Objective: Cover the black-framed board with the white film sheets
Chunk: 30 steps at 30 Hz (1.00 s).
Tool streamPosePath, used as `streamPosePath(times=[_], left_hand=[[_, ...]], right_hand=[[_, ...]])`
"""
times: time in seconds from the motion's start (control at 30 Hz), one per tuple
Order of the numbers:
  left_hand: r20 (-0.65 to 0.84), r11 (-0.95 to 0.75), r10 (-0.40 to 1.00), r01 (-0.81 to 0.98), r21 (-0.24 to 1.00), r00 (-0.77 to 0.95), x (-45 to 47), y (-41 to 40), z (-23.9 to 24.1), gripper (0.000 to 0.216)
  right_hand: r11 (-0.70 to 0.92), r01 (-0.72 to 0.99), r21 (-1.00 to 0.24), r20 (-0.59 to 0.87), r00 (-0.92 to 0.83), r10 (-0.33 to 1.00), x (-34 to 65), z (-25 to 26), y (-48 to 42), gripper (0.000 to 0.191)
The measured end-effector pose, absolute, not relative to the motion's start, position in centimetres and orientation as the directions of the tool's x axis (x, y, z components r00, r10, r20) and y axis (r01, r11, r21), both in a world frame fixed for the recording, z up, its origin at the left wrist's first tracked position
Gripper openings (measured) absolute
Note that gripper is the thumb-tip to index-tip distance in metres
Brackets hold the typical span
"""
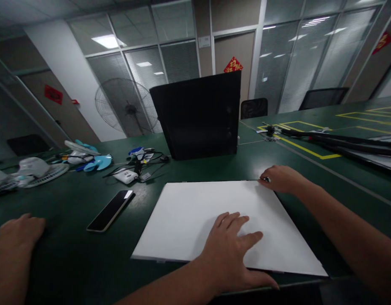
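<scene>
A flat white rectangular panel with thin dark edges lies on the green table in front of me. My left hand rests near its front edge, open, with the fingers spread over the white surface. At the far right corner of the panel, my right hand is closed. A small dark, shiny bit shows between its fingers, too little to name. Whether that hand also grips the panel's corner is hidden.
Another person's hand rests at the left. A phone lies beside the panel. Behind are a tangle of cables with a white device, an upright black screen and, to the right, long black strips.
</scene>
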State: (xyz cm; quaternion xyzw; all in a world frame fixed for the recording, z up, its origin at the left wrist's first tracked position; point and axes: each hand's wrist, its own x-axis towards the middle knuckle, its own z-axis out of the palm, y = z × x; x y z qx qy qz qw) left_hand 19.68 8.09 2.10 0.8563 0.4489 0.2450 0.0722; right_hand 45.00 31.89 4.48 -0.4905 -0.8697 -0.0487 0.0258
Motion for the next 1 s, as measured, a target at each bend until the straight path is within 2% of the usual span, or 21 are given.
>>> streamPosePath(times=[0.07, 0.13, 0.2, 0.27, 0.33, 0.43, 0.57, 0.73, 0.8, 0.87, 0.93, 1.0], left_hand=[[0.374, -0.574, 0.804, 0.769, 0.283, 0.463, 18.0, 7.1, 3.8, 0.092], [0.341, -0.489, 0.849, 0.845, 0.217, 0.403, 15.3, 6.1, 5.2, 0.093], [0.295, -0.319, 0.918, 0.936, 0.149, 0.266, 12.0, 5.1, 5.9, 0.092], [0.238, -0.083, 0.970, 0.991, 0.105, 0.056, 8.4, 4.3, 5.6, 0.090], [0.175, 0.131, 0.974, 0.987, 0.096, -0.147, 5.2, 3.4, 4.3, 0.085], [0.121, 0.266, 0.953, 0.958, 0.107, -0.278, 2.5, 2.0, 2.0, 0.083], [0.128, 0.299, 0.936, 0.933, 0.201, -0.327, 1.8, 0.8, 0.5, 0.085], [0.146, 0.286, 0.925, 0.898, 0.336, -0.350, 1.8, 0.0, 0.4, 0.081], [0.181, 0.285, 0.917, 0.900, 0.329, -0.356, 1.8, -1.0, -0.1, 0.080], [0.229, 0.268, 0.912, 0.917, 0.296, -0.341, 1.6, -2.8, -1.1, 0.078], [0.304, 0.238, 0.901, 0.939, 0.248, -0.309, 1.2, -5.0, -2.5, 0.079], [0.377, 0.166, 0.900, 0.972, 0.168, -0.219, 0.5, -7.1, -3.6, 0.082]], right_hand=[[0.424, 0.902, 0.077, 0.082, -0.430, 0.899, 45.6, 4.9, 30.2, 0.052], [0.350, 0.935, 0.061, 0.065, -0.354, 0.933, 47.0, 4.2, 27.4, 0.062], [0.300, 0.954, -0.011, 0.029, -0.300, 0.954, 48.7, 2.3, 23.7, 0.069], [0.246, 0.961, -0.129, 0.022, -0.245, 0.969, 50.2, -0.4, 19.7, 0.073], [0.220, 0.949, -0.227, 0.101, -0.201, 0.974, 51.2, -3.0, 16.0, 0.072], [0.240, 0.920, -0.311, 0.274, -0.156, 0.949, 51.5, -5.3, 12.1, 0.071], [0.223, 0.867, -0.445, 0.258, -0.114, 0.959, 50.0, -5.4, 9.5, 0.081], [0.194, 0.802, -0.565, 0.230, -0.072, 0.970, 48.7, -5.9, 7.4, 0.077], [0.232, 0.805, -0.546, 0.266, -0.096, 0.959, 48.9, -6.9, 6.4, 0.076], [0.329, 0.822, -0.465, 0.359, -0.165, 0.919, 49.4, -7.9, 5.4, 0.082], [0.408, 0.831, -0.378, 0.459, -0.214, 0.862, 49.9, -8.7, 4.3, 0.091], [0.427, 0.826, -0.369, 0.529, -0.191, 0.827, 50.0, -8.8, 3.5, 0.098]])
